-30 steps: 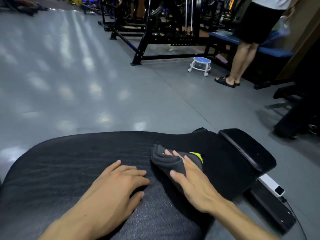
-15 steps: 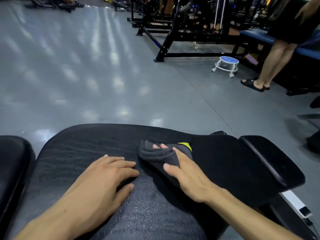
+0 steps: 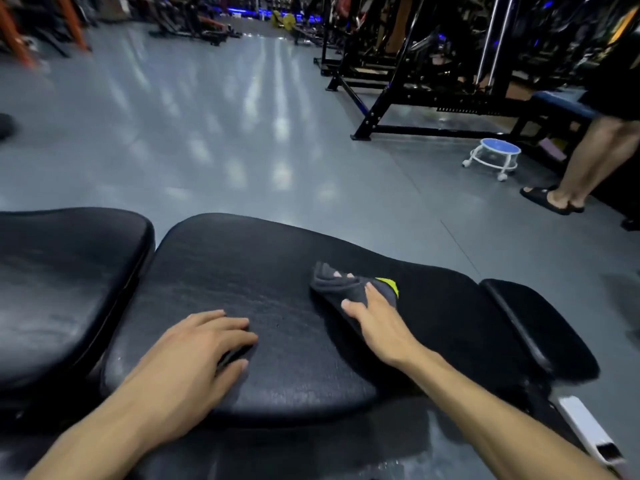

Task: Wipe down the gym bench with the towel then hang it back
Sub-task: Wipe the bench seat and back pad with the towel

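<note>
Wiping more, you slid the towel [image 3: 349,289] along the tabletop [image 3: 242,271]; your right grip [image 3: 375,322] clutched it, left grip [image 3: 197,351] lay flat, holding nothing.

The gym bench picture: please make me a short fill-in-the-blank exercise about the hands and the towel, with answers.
1. The right hand holds the dark towel against the black ____ pad.
2. The left hand rests on the bench and holds ____.
3. The towel has a tag of ____ colour.
4. On the floor stands a small round stool with a ____ top.

Answers: bench; nothing; yellow-green; blue
</note>
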The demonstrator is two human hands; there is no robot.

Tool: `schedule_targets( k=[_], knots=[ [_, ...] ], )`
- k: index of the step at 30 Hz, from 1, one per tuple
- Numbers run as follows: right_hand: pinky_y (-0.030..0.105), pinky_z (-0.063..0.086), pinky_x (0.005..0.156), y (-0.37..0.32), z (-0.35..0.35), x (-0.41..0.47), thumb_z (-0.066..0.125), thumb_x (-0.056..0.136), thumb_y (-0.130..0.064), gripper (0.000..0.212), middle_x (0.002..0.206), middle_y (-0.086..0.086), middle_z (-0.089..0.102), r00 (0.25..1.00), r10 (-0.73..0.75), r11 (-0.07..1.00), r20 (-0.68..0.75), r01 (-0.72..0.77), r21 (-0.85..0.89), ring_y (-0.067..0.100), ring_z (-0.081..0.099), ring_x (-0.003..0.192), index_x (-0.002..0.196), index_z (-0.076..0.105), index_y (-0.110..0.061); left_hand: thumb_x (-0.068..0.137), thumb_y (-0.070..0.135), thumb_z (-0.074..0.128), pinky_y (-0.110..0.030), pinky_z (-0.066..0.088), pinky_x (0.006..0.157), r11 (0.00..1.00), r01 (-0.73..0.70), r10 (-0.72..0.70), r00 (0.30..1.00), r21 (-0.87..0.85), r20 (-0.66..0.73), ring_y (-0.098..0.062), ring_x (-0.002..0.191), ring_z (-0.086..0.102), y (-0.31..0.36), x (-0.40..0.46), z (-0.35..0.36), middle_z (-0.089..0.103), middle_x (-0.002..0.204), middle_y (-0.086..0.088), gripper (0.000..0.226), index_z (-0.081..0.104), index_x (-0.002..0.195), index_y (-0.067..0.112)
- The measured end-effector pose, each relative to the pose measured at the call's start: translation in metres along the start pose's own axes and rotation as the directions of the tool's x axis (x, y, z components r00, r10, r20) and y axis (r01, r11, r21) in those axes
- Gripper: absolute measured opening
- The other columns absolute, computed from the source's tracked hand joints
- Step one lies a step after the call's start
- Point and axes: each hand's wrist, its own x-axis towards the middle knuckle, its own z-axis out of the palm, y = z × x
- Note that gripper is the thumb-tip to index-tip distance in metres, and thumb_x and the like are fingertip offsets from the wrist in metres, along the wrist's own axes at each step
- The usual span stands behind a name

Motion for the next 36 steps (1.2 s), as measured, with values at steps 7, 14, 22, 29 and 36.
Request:
schedule_targets(
  k=[7,14,22,29,36],
  knots=[
    [0.033,0.016,0.128,0.045,-0.029,-0.104,0.041,0.094,-0.046,0.054,0.160,-0.023,0.039,0.996,-0.089,0.996,0.001,0.089,0.003,-0.007,0.020,0.151,0.147,0.039,-0.056,0.102,0.049,0.045,-0.031,0.019,0.124,0.987,0.097,-0.097,0.995,0.127,-0.004,-0.016,0.153,0.023,0.062,0.011,0.032,0.034,0.161,0.017,0.045,0.046,0.147,0.044],
    [0.029,0.009,0.126,0.076,-0.047,-0.137,0.049,0.101,-0.044,0.058,0.167,-0.017,0.025,0.988,0.088,0.996,-0.127,-0.085,0.027,0.012,0.008,0.157,0.157,0.032,-0.045,0.101,0.047,0.048,-0.028,0.030,0.117,0.948,0.087,-0.128,0.985,0.307,0.113,-0.014,0.145,0.038,0.087,0.022,0.022,0.038,0.159,0.014,0.043,0.049,0.144,0.042],
    [0.025,0.002,0.127,0.084,-0.042,-0.136,0.044,0.098,-0.057,0.070,0.165,-0.024,0.021,0.980,-0.116,0.965,-0.161,0.072,-0.253,-0.015,-0.003,0.150,0.161,0.029,-0.031,0.101,0.048,0.048,-0.034,0.039,0.110,0.939,-0.176,0.087,0.952,0.295,0.294,-0.011,0.135,0.044,0.126,0.081,0.020,0.041,0.152,0.021,0.039,0.049,0.140,0.049],
    [0.026,0.015,0.126,0.123,-0.060,-0.112,0.056,0.097,-0.045,0.064,0.160,-0.028,0.034,0.961,-0.065,0.988,-0.267,0.025,-0.152,-0.007,0.021,0.151,0.157,0.036,-0.033,0.101,0.056,0.035,-0.035,0.036,0.116,0.905,-0.390,0.362,0.916,0.169,0.174,-0.013,0.139,0.043,0.133,0.163,0.076,0.046,0.152,0.016,0.046,0.057,0.139,0.043],
    [0.031,0.015,0.128,0.123,-0.075,-0.098,0.051,0.097,-0.048,0.065,0.161,-0.025,0.034,0.962,0.090,0.983,-0.258,-0.127,-0.133,-0.010,0.017,0.151,0.158,0.034,-0.034,0.100,0.052,0.029,-0.045,0.045,0.110,0.897,-0.402,0.376,0.912,0.182,0.164,-0.024,0.132,0.054,0.130,0.179,0.092,0.057,0.146,0.008,0.052,0.063,0.135,0.036]
  ],
)
